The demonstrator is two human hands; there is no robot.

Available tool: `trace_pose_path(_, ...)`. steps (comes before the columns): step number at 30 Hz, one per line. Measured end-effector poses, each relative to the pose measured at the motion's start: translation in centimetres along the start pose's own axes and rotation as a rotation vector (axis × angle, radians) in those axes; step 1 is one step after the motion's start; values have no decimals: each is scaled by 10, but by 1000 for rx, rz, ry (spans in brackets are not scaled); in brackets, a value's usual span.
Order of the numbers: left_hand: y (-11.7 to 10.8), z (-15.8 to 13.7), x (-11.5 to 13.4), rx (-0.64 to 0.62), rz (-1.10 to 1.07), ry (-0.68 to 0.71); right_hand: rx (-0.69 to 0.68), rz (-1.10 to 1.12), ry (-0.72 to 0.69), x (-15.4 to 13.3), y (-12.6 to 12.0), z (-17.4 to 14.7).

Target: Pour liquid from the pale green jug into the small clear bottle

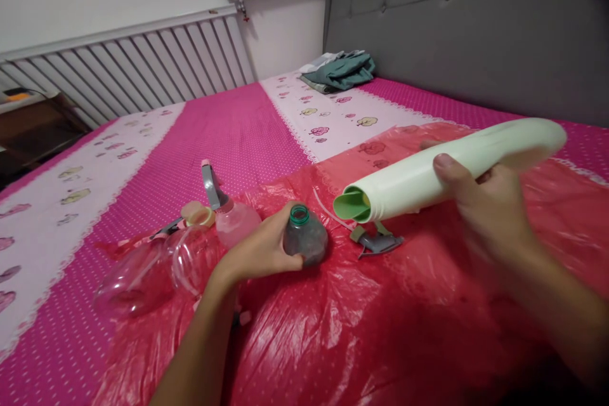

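Clasped in the right grip [499,209], a long pale jug [419,171] slants down to the left, thumb laid along its upper side. Its green spout [351,204] points toward the open green neck [299,214] of a small grey bottle [307,242], near it but apart. That bottle stands upright on a red plastic sheet [352,336], and the left grip [271,244] holds it, fingers and thumb wrapped about its left and near sides. What is inside cannot be told.

Just right of the bottle, below the spout, a grey spray head [380,243] lies on the sheet with a thin tube [328,206] beside it. Left of the left grip are a pink spray bottle [236,222], upright, and a clear bottle [136,285] on its side. Under the sheet spreads a pink bedcover [228,127]; folded cloth [349,71] lies near the grey headboard [466,32].
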State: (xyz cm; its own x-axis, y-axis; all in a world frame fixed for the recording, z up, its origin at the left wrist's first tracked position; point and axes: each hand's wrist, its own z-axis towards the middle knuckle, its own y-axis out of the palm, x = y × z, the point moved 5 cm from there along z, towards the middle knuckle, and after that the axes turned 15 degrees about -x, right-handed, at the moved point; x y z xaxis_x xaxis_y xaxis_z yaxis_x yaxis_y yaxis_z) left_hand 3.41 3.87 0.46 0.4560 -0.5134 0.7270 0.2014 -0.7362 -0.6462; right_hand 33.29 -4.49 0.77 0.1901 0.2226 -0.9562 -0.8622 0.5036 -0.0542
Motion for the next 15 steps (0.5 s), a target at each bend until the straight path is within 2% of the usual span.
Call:
trace_pose_path(9,0,-3,-5,-5,-1,17,98,30,-139,-16,-8,5)
trace_pose_path(15,-2,-4,-5,2,19,54,143,-35,-312,-57,-21,14)
